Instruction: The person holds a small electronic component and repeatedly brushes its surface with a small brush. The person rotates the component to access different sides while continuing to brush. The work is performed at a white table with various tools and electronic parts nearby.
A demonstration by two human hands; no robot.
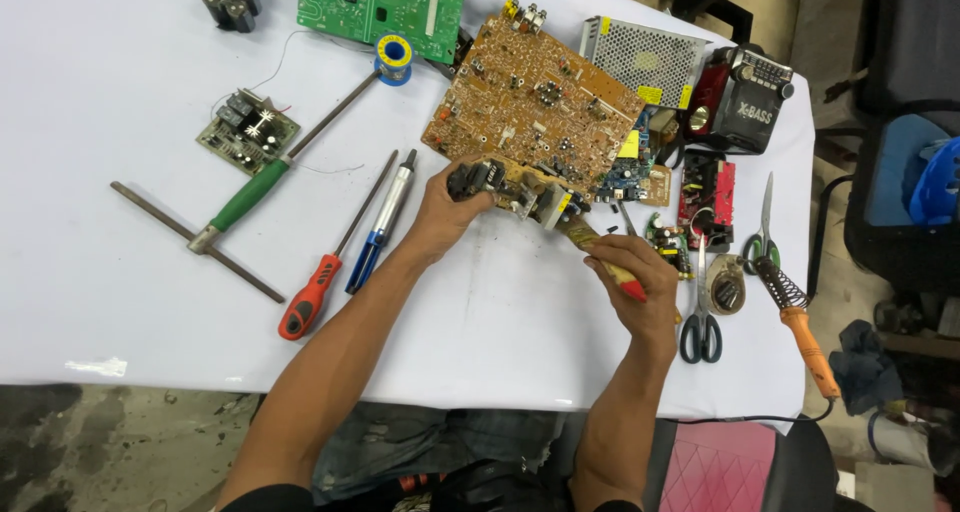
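Note:
My left hand [447, 207] grips the near edge of a large brown circuit board [530, 97], tilting it up off the white table [120, 92]. Black and yellow components sit along the edge I hold. My right hand [632, 282] holds a paintbrush [600, 247] with a wooden and red handle; its bristles touch the components at the board's lower edge.
Left of my hands lie a red-handled screwdriver [320, 282], a blue and silver driver [385, 217], a green-handled tool [255, 187] and a small board [247, 129]. At right are scissors [702, 312], an orange soldering iron [800, 322], a red and black radio [740, 97], a metal mesh box [645, 60]. A green board [385, 7] lies behind.

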